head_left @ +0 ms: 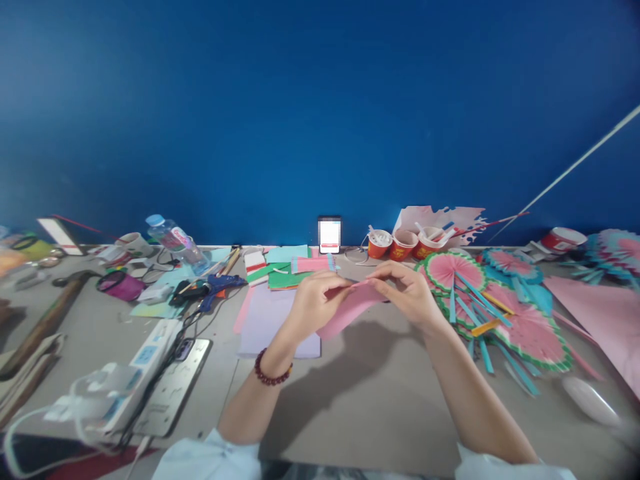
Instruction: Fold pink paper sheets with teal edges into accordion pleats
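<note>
I hold a pink paper sheet [345,312] above the grey table [380,393] with both hands. My left hand [315,301] pinches the sheet's upper left edge; a dark red bead bracelet [269,373] circles that wrist. My right hand [407,290] pinches the top edge at the right, fingers pressed together on the fold. The sheet slopes down toward me and to the left. A pale lilac sheet [273,323] lies flat on the table under my left hand.
Folded pink-and-green paper fans [500,300] with teal strips lie right. Stacked coloured papers [287,270], a phone [329,235] and red cups [403,245] stand behind. A blue glue gun [215,288], water bottle [175,240], power strip [150,353] and hammer [45,320] crowd the left.
</note>
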### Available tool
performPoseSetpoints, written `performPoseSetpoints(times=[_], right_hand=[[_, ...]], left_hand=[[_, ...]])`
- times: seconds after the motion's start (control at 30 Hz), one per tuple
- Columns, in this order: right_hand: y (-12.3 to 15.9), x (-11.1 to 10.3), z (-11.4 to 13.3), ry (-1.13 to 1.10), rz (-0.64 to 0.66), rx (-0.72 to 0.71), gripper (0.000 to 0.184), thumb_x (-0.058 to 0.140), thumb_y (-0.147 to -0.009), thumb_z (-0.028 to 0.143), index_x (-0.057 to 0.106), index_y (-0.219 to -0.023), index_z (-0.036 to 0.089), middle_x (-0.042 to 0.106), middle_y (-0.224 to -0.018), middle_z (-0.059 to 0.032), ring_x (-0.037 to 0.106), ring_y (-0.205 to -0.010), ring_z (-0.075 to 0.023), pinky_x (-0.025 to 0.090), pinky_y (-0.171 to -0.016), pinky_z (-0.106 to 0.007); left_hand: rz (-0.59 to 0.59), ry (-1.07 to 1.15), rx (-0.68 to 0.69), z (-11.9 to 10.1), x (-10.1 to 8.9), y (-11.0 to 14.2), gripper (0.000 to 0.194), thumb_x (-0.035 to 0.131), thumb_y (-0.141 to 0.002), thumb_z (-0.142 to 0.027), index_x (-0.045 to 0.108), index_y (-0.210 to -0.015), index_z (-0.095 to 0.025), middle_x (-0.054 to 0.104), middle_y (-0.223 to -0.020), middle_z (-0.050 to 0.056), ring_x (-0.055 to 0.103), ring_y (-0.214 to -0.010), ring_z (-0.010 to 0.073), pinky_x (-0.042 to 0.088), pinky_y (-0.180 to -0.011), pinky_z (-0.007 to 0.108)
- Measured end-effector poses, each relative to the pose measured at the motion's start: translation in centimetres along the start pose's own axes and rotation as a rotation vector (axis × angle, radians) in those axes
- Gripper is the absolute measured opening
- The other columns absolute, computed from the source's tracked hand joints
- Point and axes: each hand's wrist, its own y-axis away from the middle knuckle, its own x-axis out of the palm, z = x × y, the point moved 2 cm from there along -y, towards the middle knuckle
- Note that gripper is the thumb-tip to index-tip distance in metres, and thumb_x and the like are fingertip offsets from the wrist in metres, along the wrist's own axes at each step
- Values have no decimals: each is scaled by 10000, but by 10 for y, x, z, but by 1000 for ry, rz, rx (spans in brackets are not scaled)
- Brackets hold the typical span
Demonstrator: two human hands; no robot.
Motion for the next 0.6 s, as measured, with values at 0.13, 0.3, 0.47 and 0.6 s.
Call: performPoseSetpoints(times=[0.13,0.3,0.47,0.6], right_hand=[[0,2,1,27,70,23,255,664,-772,396,669,-942,206,666,-851,-47,610,-768,-182,490,-681,-303],[-2,5,7,153,101,-65,267,690,-765,361,676,-999,234,684,-976,-56,619,-902,-211,489,-804,-336],[-2,6,11,205,77,-126,346,685,-776,357,647,-1102,249,678,-991,-56,622,-901,-213,496,-810,-347],[-2,7,9,226,90,-175,147,653,-806,344,717,-895,245,683,-902,-57,623,-875,-211,500,-781,-345]], left_hand=[[-61,-61,56,1,2,1,170,592,-858,-287,720,-795,-194,702,-720,36,613,-638,138,471,-595,260],[-69,-144,139,-1,6,4,194,574,-873,-315,707,-812,-187,697,-732,34,607,-665,135,467,-630,257],[-52,-204,173,-1,6,5,205,544,-892,-324,705,-846,-205,693,-757,27,607,-699,138,459,-651,259],[32,-223,141,0,5,4,214,516,-908,-315,703,-879,-215,695,-781,25,605,-730,149,461,-670,271]])
